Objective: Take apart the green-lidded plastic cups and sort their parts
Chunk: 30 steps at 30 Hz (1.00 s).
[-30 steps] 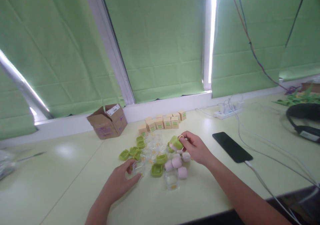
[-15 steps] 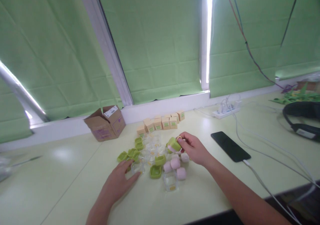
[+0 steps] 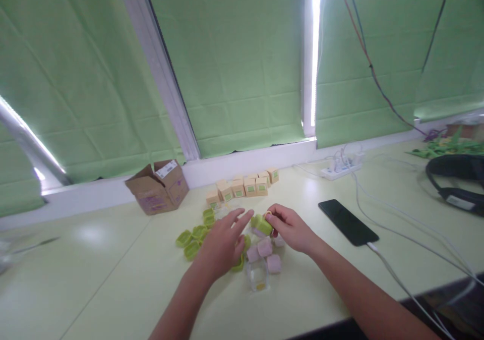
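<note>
Between the thumb and fingers of my right hand (image 3: 289, 226) is a small green cup (image 3: 261, 225) with a pale pink part under it and a ring at its top. My left hand (image 3: 225, 241) hovers over the pile with fingers spread, its fingertips just left of that cup. Several pink cylinders (image 3: 264, 246) lie below my right hand. A clear plastic cup (image 3: 257, 277) stands in front of them. Green square cups (image 3: 192, 249) are gathered left of my left hand, and more clear and green pieces are partly hidden beneath it.
Several small cream boxes (image 3: 250, 186) line up behind the pile. An opened cardboard carton (image 3: 159, 188) stands at the back left. Right of my hands are a black phone (image 3: 348, 221) on a white cable, a power strip (image 3: 340, 170) and a black headset (image 3: 456, 188).
My left hand has left the clear cup at the left and moved right and up toward the green cup. My right hand still holds that cup, now tilted a little differently.
</note>
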Motion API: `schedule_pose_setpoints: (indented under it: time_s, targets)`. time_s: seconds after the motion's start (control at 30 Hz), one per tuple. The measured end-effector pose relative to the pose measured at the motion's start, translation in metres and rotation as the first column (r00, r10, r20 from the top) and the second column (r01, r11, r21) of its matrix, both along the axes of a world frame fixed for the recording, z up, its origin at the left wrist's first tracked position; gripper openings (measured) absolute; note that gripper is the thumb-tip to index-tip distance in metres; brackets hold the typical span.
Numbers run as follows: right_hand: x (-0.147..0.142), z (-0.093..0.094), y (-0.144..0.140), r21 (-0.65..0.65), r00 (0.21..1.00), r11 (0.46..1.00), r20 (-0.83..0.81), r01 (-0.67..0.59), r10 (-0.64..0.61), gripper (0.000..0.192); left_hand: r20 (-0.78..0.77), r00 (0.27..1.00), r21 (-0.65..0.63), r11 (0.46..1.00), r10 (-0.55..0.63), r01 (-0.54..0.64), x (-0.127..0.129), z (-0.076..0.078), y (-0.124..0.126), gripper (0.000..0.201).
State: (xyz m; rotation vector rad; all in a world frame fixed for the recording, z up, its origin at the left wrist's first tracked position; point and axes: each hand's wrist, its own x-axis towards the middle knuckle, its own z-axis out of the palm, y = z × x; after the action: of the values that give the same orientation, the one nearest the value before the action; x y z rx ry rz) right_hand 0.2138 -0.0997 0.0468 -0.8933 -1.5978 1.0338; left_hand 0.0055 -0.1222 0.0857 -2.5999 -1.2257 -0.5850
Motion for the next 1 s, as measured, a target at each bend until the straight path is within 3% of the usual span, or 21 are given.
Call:
schedule_pose_setpoints:
  time_s: [0.23,0.37,0.53,0.8,1.0]
  targets:
    - [-0.001,-0.002,-0.003,-0.181,0.984,0.968,-0.073,-0.174,0.164,0.019,0.012,0.961,-0.067,0.958,-0.278,0.278,0.018,-0.023,0.003,0.068]
    - [0.0,-0.006,-0.003,-0.211,0.977,0.956,0.03,-0.202,0.213,0.019,0.108,0.945,-0.087,0.944,-0.31,0.319,0.014,-0.032,0.001,0.064]
    - [-0.002,-0.003,-0.006,-0.089,0.973,0.983,0.151,-0.162,0.174,0.024,0.249,0.915,-0.064,0.938,-0.316,0.341,0.013,-0.038,-0.003,0.064]
    - [-0.005,-0.003,-0.004,0.052,0.99,0.997,0.131,-0.056,0.049,0.022,0.395,0.897,-0.057,0.969,-0.198,0.24,0.01,-0.042,-0.004,0.054]
    - [-0.005,-0.002,-0.009,0.284,0.989,0.957,0.113,0.057,-0.092,0.015,0.43,0.892,-0.029,0.986,-0.138,0.166,0.014,-0.037,-0.003,0.043]
